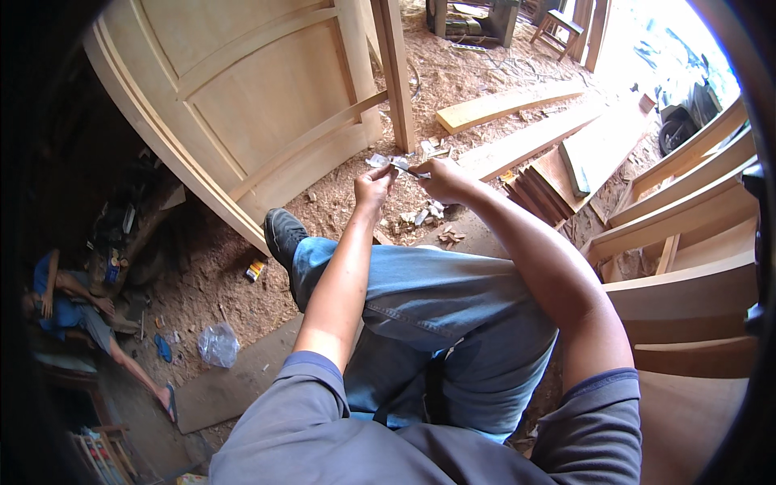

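Out in front of my raised knee, my left hand (374,187) and my right hand (443,179) are close together. My right fingers are closed on a thin dark tool (416,172), perhaps a small blade, pointing toward the left hand. A small pale piece sits at the left fingertips, which are pinched together; it is too small to name. Below the hands, pale wood offcuts (422,213) lie on the ground. My legs are in blue jeans (436,295), one crossed over the other, with a dark shoe (284,234) at the left.
A panelled wooden door (267,89) stands at the far left beside an upright post (394,77). Planks (509,105) lie on the shavings beyond my hands. Curved wooden frames (687,299) stack at right. A clear plastic bag (218,345) and a seated person (69,299) are at left.
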A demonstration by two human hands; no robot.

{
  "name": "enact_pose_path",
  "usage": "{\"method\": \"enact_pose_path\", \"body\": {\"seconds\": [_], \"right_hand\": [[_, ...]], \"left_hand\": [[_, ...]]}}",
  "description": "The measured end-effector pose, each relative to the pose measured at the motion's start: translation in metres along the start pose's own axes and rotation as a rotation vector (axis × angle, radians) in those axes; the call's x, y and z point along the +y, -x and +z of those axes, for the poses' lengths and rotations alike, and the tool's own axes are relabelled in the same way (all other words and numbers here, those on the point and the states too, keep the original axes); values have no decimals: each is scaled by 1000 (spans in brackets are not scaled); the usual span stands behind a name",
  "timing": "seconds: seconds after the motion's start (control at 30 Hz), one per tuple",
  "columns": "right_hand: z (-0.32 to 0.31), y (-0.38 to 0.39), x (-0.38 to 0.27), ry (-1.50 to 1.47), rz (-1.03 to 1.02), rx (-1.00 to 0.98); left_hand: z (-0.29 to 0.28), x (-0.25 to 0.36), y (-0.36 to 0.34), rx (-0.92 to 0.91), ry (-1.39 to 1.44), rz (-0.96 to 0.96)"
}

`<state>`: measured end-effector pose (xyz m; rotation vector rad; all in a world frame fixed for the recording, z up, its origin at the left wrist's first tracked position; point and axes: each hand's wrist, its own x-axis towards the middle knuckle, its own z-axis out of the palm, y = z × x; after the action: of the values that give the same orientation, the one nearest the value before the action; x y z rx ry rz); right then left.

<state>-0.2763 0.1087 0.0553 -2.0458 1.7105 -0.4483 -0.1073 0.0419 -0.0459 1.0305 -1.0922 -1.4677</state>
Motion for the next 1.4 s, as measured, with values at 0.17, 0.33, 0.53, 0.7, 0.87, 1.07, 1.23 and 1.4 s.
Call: {"method": "enact_pose_path", "body": {"seconds": [0.17, 0.33, 0.53, 0.7, 0.87, 1.07, 1.23, 1.4], "right_hand": [[8, 3, -7, -36, 95, 52], [-6, -15, 8, -294, 388, 314], [-32, -11, 46, -211, 420, 194], [-8, -7, 11, -115, 193, -67], [-6, -2, -6, -29, 113, -124], [3, 0, -3, -40, 17, 3], [8, 4, -17, -45, 119, 126], [12, 9, -28, -25, 139, 142]], "left_hand": [[5, 6, -7, 65, -222, 105], [10, 10, 3, 46, -345, 114], [4, 8, 7, 112, -251, 80], [2, 7, 6, 109, -220, 82], [-1, 8, 7, 106, -75, -3], [-5, 5, 2, 48, 22, -76], [3, 10, -9, 104, 49, -37], [1, 9, -13, 82, 17, -46]]}}
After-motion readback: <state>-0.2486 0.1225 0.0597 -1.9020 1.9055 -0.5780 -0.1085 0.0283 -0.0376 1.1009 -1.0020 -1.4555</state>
